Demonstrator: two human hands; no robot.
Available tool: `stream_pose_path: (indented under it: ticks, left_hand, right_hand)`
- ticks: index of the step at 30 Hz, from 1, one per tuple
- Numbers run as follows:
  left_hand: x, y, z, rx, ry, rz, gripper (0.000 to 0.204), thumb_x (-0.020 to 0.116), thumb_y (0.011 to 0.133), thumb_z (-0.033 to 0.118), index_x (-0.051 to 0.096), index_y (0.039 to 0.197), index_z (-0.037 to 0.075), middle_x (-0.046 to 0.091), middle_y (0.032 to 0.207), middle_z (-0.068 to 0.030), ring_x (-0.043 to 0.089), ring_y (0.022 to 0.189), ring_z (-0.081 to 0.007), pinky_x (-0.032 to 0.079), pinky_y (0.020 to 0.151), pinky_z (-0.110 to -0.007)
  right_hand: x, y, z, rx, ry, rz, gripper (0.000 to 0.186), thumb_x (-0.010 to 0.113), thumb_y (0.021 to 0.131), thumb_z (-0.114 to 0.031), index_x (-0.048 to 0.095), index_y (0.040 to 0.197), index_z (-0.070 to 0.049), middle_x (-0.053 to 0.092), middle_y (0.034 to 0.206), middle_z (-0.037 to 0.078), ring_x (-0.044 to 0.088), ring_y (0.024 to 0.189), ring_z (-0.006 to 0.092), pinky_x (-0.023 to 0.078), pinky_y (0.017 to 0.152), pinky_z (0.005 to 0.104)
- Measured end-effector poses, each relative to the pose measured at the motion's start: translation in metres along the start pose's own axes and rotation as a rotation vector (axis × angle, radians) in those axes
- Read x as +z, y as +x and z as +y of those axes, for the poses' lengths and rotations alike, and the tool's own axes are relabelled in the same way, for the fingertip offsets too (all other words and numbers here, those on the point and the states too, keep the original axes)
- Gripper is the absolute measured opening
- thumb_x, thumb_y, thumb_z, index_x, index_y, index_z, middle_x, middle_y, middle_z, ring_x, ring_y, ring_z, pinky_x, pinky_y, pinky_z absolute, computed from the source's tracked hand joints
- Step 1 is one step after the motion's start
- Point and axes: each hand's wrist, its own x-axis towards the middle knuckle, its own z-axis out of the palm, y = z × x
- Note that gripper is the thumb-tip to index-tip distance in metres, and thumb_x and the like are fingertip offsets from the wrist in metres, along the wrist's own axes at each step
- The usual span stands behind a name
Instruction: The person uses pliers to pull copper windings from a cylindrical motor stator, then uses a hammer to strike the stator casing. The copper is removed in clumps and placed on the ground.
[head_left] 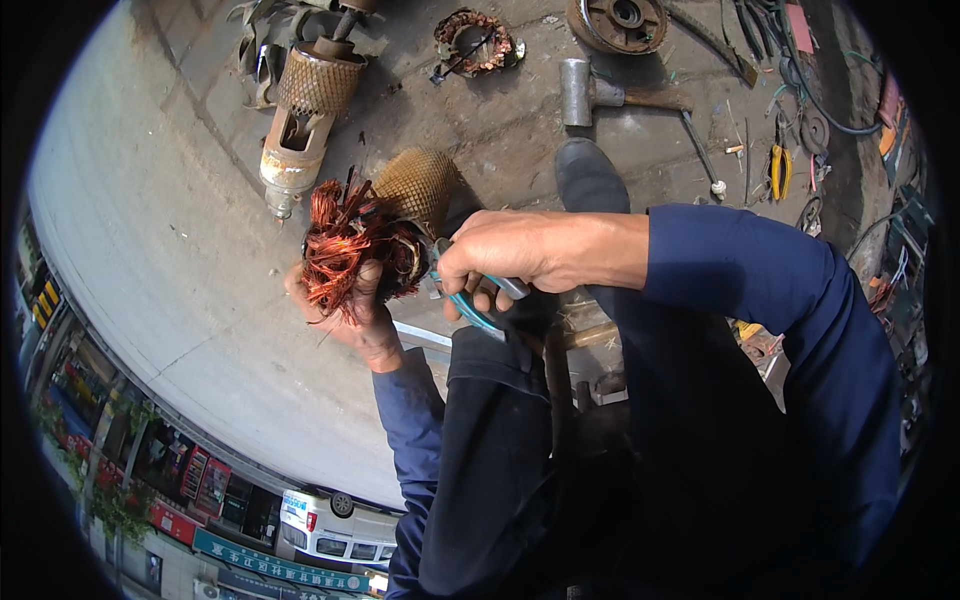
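My left hand (pixel 358 315) grips a bundle of bright, tangled copper wire (pixel 330 245) bristling from the end of a round motor winding, with a dark ring at its right side. My right hand (pixel 520 250) is closed on teal-handled pliers (pixel 470 310), whose jaws reach into that ring; exactly what they bite is hidden. A gold-coloured mesh cylinder (pixel 415 180) lies just behind the winding, partly covered by it.
Above are a rusty pump body (pixel 295 170), a burnt coil (pixel 475 40), a round metal housing (pixel 615 20) and a hammer (pixel 580 92). Yellow pliers (pixel 780 170), cables and scrap lie right. My legs occupy the lower middle; a street with a white van (pixel 335 530) borders the lower left.
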Motion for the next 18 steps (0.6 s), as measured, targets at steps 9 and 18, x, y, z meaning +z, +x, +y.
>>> stream_pose_path:
  ticks: [9, 18]
  left_hand:
    - [0.001, 0.001, -0.004, 0.006, 0.015, 0.025, 0.08, 0.106, 0.073, 0.04, 0.058, 0.126, 0.004, 0.064, 0.117, -0.0041, 0.061, 0.109, -0.0189, 0.048, 0.105, -0.036]
    - [-0.002, 0.008, -0.015, -0.07, -0.211, 0.017, 0.075, 0.104, 0.074, 0.038, 0.057, 0.122, 0.004, 0.063, 0.117, -0.004, 0.061, 0.107, -0.0193, 0.049, 0.104, -0.035]
  right_hand:
    - [0.008, -0.006, 0.036, 0.064, 0.337, -0.052, 0.026, 0.064, 0.088, -0.004, 0.059, 0.113, 0.0, 0.06, 0.095, 0.011, 0.059, 0.072, 0.017, 0.045, 0.056, 0.0342]
    - [-0.018, 0.025, 0.066, -0.272, 0.06, -0.142, 0.019, 0.065, 0.085, -0.002, 0.063, 0.104, 0.0, 0.062, 0.077, 0.007, 0.056, 0.053, 0.0137, 0.046, 0.051, 0.03]
